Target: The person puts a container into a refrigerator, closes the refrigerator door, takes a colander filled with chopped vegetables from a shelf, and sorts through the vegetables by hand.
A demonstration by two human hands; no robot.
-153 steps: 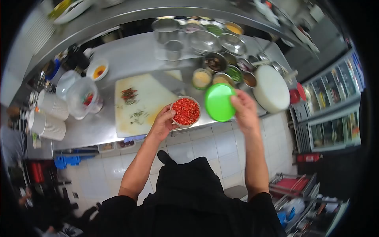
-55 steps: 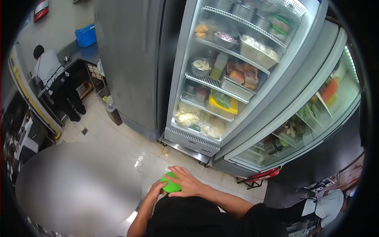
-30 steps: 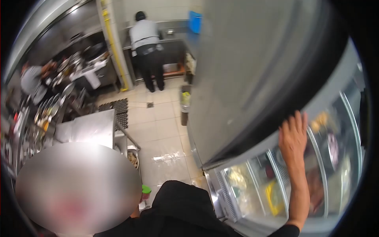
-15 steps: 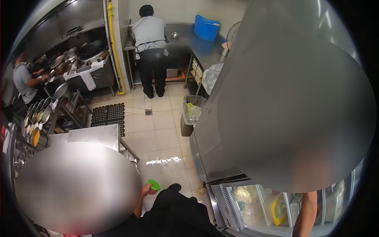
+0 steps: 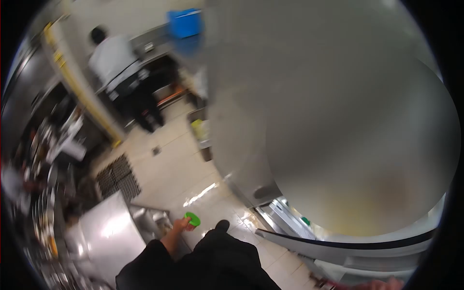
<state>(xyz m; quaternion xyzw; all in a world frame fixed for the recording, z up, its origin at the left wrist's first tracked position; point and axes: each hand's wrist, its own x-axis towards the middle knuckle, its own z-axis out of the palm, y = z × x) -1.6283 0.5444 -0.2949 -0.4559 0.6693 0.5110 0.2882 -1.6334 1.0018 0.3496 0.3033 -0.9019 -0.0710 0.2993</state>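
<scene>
My left hand (image 5: 181,225) is closed around the edge of a small bright green bowl (image 5: 193,219), held low beside my dark-clothed leg, above the tiled floor. At the bottom right edge, a smeared skin-coloured shape, which looks like my right hand (image 5: 392,284), is by the pale panel of a refrigerator door (image 5: 357,266). Its fingers are not distinct. The steel refrigerator (image 5: 237,111) stands open on my right, a dark seal running along the door. A grey blurred oval hides most of its inside, with only yellowish and brownish patches showing through.
A steel table (image 5: 108,224) stands close on my left. Ahead, a person (image 5: 116,63) bends at a steel counter with a blue bin (image 5: 184,23). A waste bin (image 5: 199,126) and a black floor mat (image 5: 118,176) lie beyond. Another person (image 5: 14,186) is at the far left.
The view has swung right and tilted, with motion blur. My right arm has left the compartment of bagged food, and the door's edge now shows. The green bowl stays in my left hand.
</scene>
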